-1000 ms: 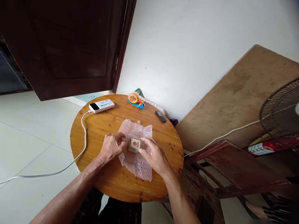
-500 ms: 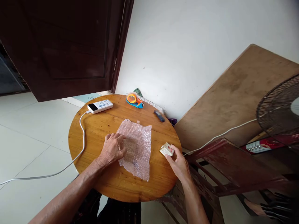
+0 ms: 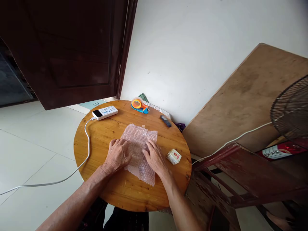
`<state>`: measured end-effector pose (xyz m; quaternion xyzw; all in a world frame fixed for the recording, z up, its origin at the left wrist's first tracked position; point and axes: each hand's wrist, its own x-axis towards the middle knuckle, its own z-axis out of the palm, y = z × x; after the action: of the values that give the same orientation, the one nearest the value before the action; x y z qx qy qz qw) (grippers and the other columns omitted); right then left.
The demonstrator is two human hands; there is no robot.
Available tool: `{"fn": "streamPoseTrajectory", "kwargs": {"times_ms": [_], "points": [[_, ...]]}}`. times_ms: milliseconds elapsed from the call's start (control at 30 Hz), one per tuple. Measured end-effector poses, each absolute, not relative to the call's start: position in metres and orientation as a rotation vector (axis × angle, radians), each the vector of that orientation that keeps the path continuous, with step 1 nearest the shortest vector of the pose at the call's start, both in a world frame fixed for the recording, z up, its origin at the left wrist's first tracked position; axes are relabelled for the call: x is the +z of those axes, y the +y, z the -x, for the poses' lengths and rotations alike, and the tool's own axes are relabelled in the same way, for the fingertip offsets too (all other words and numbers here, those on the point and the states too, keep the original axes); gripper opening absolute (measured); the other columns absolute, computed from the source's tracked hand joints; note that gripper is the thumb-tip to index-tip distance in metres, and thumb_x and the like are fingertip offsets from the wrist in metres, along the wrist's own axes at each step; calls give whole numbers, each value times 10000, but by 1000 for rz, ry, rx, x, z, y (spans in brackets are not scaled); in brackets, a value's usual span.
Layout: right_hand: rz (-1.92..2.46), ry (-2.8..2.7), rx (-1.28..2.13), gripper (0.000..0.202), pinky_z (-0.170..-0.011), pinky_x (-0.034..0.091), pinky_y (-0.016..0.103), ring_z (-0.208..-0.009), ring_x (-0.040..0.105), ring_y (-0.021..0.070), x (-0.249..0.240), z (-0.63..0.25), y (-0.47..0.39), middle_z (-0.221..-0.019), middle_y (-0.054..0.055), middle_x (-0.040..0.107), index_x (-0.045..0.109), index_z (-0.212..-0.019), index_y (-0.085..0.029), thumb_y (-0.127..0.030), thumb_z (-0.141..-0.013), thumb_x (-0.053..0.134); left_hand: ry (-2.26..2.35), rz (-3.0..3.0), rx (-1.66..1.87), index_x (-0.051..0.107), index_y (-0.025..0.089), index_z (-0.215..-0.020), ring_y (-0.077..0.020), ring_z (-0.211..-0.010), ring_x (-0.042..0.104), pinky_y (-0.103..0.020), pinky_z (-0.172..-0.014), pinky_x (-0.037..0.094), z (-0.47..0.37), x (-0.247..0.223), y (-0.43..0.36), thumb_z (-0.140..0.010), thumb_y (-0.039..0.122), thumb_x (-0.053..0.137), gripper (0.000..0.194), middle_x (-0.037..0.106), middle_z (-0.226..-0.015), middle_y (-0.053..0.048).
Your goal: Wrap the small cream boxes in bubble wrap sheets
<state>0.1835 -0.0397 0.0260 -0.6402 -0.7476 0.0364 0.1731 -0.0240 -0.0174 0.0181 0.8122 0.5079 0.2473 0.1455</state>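
Bubble wrap (image 3: 137, 151) lies spread — beneath the right hand (image 3: 155, 158).

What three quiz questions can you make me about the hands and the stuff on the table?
1. Pick one: what is under the fingers of both the left hand and the right hand?
A) tape dispenser
B) bubble wrap
C) fan

2. True or false: the small box sits on the table without a hand touching it.

3. Fill in the colour: the white cable is plugged into a white gadget with a ____ panel at one end.

Key: 1 B; 2 true; 3 black
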Motion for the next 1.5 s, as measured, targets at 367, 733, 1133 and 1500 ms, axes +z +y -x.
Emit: {"fn": "streamPoseTrajectory", "kwargs": {"times_ms": [367, 733, 1133, 1500], "points": [[1875, -2062, 59, 443, -1112, 359, 526, -1372, 445, 310, 6, -203, -26, -1464, 168, 504, 547, -1343, -115, -305, -953, 458, 1412, -2419, 594, 667, 195, -1099, -312, -1163, 545, -519, -1098, 307, 33, 24, -20, -656, 175, 565, 454, 624, -1251, -122], [1807, -2043, -72, 411, -1074, 405, 524, -1318, 502, 306, -6, -209, -20, -1411, 145, 555, 578, -1315, -181, -312, -941, 469, 1305, -2502, 447, 562, 237, -1328, -359, -1423, 333, -639, -1165, 177, 32, 28, -38, -694, 184, 625, 639, 455, -1501, -147], [1659, -1883, -356, 351, -1014, 410, 513, -1238, 539, 322, 27, -218, -41, -1340, 147, 603, 639, -1203, -196, -334, -939, 454, 1021, -2558, 611, 582, 239, -1284, -337, -1395, 374, -606, -1172, 204, 0, 12, -56, -895, 530, 546, 488, 501, -1459, -116], [2046, -1411, 103, 525, -828, 516, 447, -889, 676, 293, 20, -291, -77, -974, 107, 733, 639, -1171, -174, -458, -731, 605, 1036, -2577, 668, 626, 229, -1209, -331, -1383, 380, -590, -1176, 206, 1, 3, -58, -862, 437, 604, 405, 532, -1413, -121]]}}
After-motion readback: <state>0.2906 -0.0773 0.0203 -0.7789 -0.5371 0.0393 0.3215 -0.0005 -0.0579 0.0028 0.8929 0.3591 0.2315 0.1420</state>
